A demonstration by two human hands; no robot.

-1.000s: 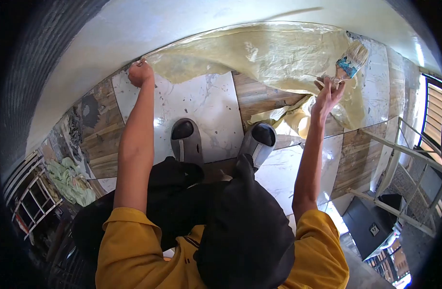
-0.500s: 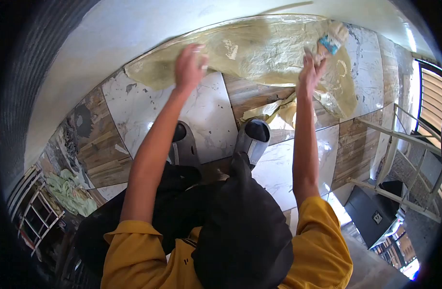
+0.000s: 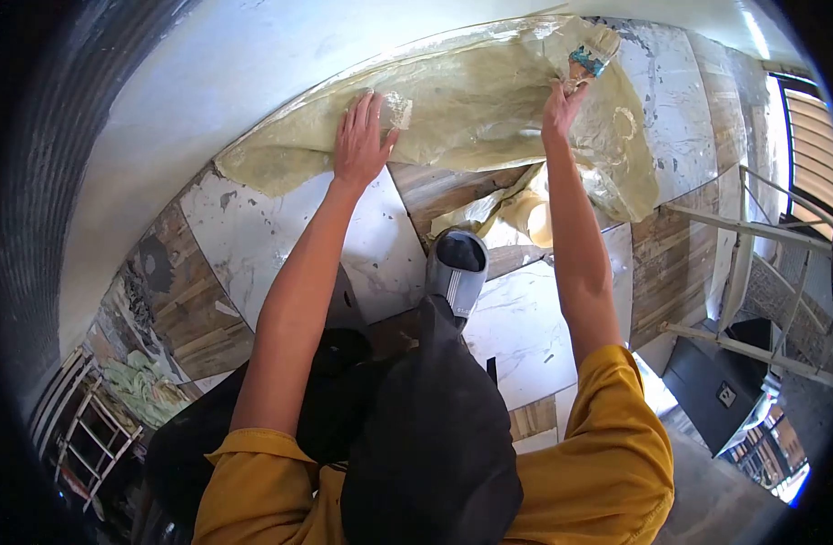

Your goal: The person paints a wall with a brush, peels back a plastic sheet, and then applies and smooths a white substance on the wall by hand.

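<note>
At 8 o'clock, a metal rack (image 3: 94, 445) lies near a crumpled greenish cloth (image 3: 144, 386). The yellowish sheet (image 3: 471, 91) spreads in folds over the tiled floor (image 3: 516, 318), alongside the pale wall (image 3: 298, 54), from 10 o'clock across 12 to past 2.

The left arm reaches up from 7 o'clock; the left hand (image 3: 360, 141) lies at 11 o'clock, back upward, on the sheet, fingers extended toward 12 and lightly spread, thumb held away toward 1. Just right of centre is a grey shoe (image 3: 457, 263).

The right arm, slightly bent, rises from 5 o'clock. The right hand (image 3: 562, 111), at 1 o'clock, has its fingers closed around the brush (image 3: 585, 64), whose bristles point toward 1 over the sheet. A metal frame (image 3: 753, 224) stands at 3 o'clock, a dark box (image 3: 707, 386) at 4.
</note>
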